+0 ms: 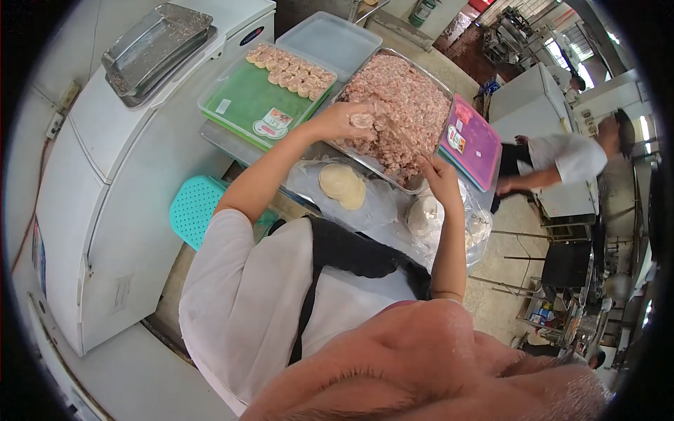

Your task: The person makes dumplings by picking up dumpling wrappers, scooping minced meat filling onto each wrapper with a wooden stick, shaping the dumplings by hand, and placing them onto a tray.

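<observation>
My left hand (345,122) is curled around a small round wrapper with meat filling (361,121), over the left edge of the metal tray (366,168). Ground meat (404,84) fills that tray. My right hand (441,175) grips a thin utensil (401,133) whose far end reaches into the meat near my left hand. Left of the tray, rows of filled pieces (291,70) sit on a green board (246,105). A stack of round dough wrappers (342,185) lies on plastic near my body, with bagged wrappers (425,215) to its right.
A purple-lidded container (477,146) stands right of the tray, and a translucent lid (330,43) behind it. Metal pans (158,49) rest on the white freezer at left. A turquoise stool (199,209) is below. Another person (562,158) is at the right.
</observation>
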The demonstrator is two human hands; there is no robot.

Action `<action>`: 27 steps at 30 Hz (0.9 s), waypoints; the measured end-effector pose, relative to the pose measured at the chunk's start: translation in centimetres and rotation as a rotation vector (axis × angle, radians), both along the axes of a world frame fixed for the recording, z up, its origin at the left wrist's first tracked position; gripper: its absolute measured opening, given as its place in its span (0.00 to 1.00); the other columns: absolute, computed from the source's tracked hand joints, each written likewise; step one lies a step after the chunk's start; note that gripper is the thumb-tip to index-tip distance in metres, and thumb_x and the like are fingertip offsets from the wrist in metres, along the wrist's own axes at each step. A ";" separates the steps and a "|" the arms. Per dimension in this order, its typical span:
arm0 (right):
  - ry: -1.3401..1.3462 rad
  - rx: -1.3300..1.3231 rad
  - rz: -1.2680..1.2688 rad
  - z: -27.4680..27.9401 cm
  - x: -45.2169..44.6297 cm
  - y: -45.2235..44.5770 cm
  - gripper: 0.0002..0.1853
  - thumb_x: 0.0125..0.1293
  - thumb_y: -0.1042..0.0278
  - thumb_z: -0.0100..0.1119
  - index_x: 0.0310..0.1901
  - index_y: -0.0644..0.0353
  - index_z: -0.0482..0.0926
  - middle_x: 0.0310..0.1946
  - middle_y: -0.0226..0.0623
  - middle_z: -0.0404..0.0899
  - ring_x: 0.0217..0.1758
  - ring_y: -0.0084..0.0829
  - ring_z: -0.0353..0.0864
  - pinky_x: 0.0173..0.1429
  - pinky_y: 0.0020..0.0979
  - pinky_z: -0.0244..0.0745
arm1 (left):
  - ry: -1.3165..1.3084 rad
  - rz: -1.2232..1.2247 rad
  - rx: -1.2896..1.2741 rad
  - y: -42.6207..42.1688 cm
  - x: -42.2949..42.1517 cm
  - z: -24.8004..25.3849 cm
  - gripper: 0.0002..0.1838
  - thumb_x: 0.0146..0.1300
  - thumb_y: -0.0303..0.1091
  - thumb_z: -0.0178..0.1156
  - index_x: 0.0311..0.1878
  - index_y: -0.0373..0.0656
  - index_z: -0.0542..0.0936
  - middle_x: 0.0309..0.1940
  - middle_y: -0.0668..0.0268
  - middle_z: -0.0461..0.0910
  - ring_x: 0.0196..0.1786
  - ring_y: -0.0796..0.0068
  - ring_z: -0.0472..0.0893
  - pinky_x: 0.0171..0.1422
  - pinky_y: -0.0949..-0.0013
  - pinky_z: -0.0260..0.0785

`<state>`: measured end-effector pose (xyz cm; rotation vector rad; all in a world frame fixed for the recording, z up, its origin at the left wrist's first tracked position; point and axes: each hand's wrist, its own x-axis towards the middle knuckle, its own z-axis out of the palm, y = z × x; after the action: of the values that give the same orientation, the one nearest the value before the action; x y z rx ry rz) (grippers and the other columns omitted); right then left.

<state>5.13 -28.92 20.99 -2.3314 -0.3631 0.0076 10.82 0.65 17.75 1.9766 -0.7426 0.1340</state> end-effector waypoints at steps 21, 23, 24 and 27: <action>-0.017 -0.080 -0.303 -1.8 -1.7 5.2 0.18 0.68 0.57 0.56 0.51 0.62 0.80 0.37 0.43 0.83 0.40 0.35 0.82 0.47 0.33 0.74 | 0.008 -0.147 -0.093 4.5 3.4 0.3 0.18 0.52 0.41 0.70 0.44 0.44 0.79 0.43 0.63 0.80 0.50 0.68 0.78 0.56 0.66 0.67; -0.110 0.007 -0.163 -0.5 -2.3 8.0 0.17 0.68 0.60 0.57 0.51 0.64 0.79 0.33 0.37 0.81 0.36 0.24 0.78 0.43 0.25 0.71 | -0.057 -0.153 -0.041 5.2 3.5 0.7 0.17 0.53 0.39 0.69 0.45 0.45 0.79 0.42 0.63 0.81 0.50 0.67 0.78 0.56 0.66 0.68; -0.239 0.005 -0.069 -1.0 -1.9 9.4 0.17 0.68 0.60 0.56 0.51 0.64 0.80 0.32 0.36 0.80 0.35 0.24 0.77 0.43 0.25 0.71 | -0.001 -0.184 -0.018 5.6 3.7 0.9 0.18 0.52 0.40 0.70 0.45 0.45 0.79 0.42 0.63 0.81 0.49 0.66 0.79 0.55 0.65 0.69; -0.142 -0.087 -0.032 -0.9 -1.9 11.0 0.15 0.68 0.64 0.57 0.50 0.64 0.80 0.32 0.39 0.81 0.34 0.29 0.79 0.41 0.30 0.73 | 0.039 -0.204 0.036 6.5 4.2 0.6 0.23 0.49 0.42 0.72 0.46 0.43 0.79 0.42 0.58 0.81 0.48 0.62 0.80 0.53 0.64 0.70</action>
<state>3.27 -17.91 20.08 -2.4306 -0.4023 -0.1613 15.05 7.10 18.32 1.9186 -0.9217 -0.0401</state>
